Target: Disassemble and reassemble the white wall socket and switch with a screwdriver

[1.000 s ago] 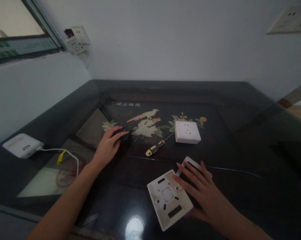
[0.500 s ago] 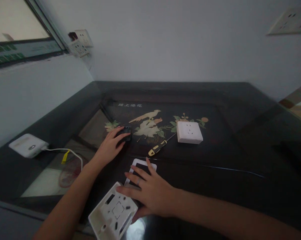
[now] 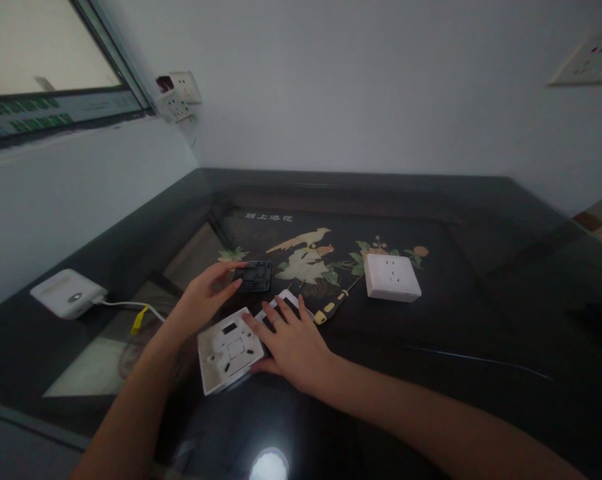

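Note:
My left hand (image 3: 203, 297) touches the left edge of a black plastic part (image 3: 257, 276) lying on the dark glass tabletop, thumb and index finger at its side. Between the thumb and fingers of my right hand (image 3: 297, 341) is the edge of an open white square box (image 3: 225, 352), its hollow side up. Under the spread fingers of that hand lies a white frame (image 3: 287, 295) with a dark opening, partly hidden. A yellow and black screwdriver (image 3: 331, 309) rests just right of the frame, its shaft pointing to a white socket box (image 3: 393, 277).
At the left sits a white device (image 3: 69, 293) with a white cable and a yellow tag (image 3: 139, 321). Sockets (image 3: 185, 87) hang on the wall at the back left, and another (image 3: 588, 61) is at the upper right. The dark tabletop (image 3: 461, 413) reaches the walls.
My right hand has moved the white box and the frame up the table, closer to the black part and screwdriver. My left hand has drawn back to the black part's left edge, uncovering more of it.

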A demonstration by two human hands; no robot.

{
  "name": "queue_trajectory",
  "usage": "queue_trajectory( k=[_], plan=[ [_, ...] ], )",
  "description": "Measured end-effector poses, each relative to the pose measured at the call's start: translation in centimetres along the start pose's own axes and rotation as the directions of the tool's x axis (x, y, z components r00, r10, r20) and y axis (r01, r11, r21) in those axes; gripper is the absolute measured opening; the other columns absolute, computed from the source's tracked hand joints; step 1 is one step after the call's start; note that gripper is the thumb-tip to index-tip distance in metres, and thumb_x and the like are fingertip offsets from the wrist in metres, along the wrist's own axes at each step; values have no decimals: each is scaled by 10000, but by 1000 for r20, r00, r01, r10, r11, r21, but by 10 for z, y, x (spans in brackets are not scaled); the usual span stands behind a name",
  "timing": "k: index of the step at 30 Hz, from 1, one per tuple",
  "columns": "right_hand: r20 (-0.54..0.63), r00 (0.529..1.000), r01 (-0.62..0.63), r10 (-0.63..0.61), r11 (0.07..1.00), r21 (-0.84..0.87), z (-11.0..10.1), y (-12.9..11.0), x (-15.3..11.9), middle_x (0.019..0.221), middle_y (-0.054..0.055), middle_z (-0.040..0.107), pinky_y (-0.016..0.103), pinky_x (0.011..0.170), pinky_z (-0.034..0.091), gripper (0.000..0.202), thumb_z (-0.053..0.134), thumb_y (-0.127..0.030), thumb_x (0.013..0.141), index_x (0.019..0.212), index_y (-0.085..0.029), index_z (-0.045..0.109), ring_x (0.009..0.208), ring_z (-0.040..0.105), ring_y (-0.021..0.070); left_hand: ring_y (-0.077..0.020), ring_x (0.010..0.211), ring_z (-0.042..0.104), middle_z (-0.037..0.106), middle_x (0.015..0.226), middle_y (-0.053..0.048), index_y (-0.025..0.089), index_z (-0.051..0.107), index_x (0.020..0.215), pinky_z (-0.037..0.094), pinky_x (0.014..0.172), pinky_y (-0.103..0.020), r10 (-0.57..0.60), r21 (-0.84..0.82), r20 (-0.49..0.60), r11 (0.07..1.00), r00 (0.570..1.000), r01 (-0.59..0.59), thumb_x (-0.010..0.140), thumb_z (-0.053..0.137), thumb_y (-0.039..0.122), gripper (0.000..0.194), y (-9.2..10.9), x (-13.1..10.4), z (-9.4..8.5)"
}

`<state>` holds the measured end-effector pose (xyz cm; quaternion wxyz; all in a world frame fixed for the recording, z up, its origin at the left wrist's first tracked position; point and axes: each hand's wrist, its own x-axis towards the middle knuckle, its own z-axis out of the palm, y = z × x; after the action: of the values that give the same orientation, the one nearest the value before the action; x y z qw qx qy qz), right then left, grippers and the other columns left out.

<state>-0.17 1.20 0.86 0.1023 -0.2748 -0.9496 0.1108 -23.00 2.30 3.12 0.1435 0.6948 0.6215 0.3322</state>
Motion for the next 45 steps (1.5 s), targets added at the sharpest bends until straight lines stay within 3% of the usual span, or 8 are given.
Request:
queue_trajectory(
  k=[5,17,22,27,34,36,39,45],
  plan=[
    [-31,996,-88,87,996,-33,2,3,10,1503,243,449,778,1040,278,846,494,-684,860,1537,-216,300,1392,373,484,-288,1172,621,679,1220,-113,198,673,1161,461,1065,-472,33,50,22,998,999,-34,895,511,410,377,2,2,4],
    [-106,972,-218,210,973,-72,12,13,37,1538,249,386,782,1053,243,782,470,-607,919,1551,-190,274,1417,339,470,-302,1303,527,614,1351,-139,186,677,1191,378,1132,-527,63,260,82,962,995,-82,943,426,382,403,-6,0,24],
    [-114,976,-194,185,978,-74,12,16,35,1541,255,382,713,1105,254,765,533,-524,927,1533,-119,300,1424,345,438,-343,1350,481,582,1406,-132,229,642,1252,297,1134,-635,43,346,56,936,998,-60,941,422,337,396,-8,0,29],
    [-73,991,-120,114,990,-75,13,15,18,1517,236,436,675,1147,232,668,524,-477,950,1452,-48,425,1421,369,388,-338,1337,503,582,1412,-125,226,635,1251,297,1124,-648,49,355,36,933,998,-58,939,419,319,391,-10,1,32],
    [-33,999,-44,42,996,-83,-2,11,-4,1485,208,491,670,1113,323,645,523,-539,935,1365,-57,532,1392,402,393,-282,1264,553,633,1307,-135,169,652,1197,409,1105,-507,79,294,-71,954,994,-54,930,428,314,377,-13,7,30],
    [-51,998,-42,37,995,-89,-13,19,-1,1466,169,524,575,1110,389,516,512,-477,962,1308,-102,586,1369,439,349,-278,1216,579,655,1249,-136,159,670,1156,436,1084,-486,81,276,-103,960,991,-49,934,433,322,364,-13,7,30],
    [-100,990,-113,102,987,-111,-29,47,11,1429,161,540,438,1013,497,326,467,-220,999,1290,-133,585,1273,530,275,-281,1168,600,670,1197,-133,157,685,1121,453,1061,-486,80,256,-129,966,988,-44,927,451,318,344,-12,8,29],
    [-122,975,-201,187,973,-116,-33,98,40,1278,94,603,456,887,550,359,607,-351,941,1258,-186,575,1070,633,232,-274,1128,615,688,1137,-119,165,695,1091,466,1041,-472,77,230,-142,972,987,-43,925,467,324,323,-11,7,28]
  ],
)
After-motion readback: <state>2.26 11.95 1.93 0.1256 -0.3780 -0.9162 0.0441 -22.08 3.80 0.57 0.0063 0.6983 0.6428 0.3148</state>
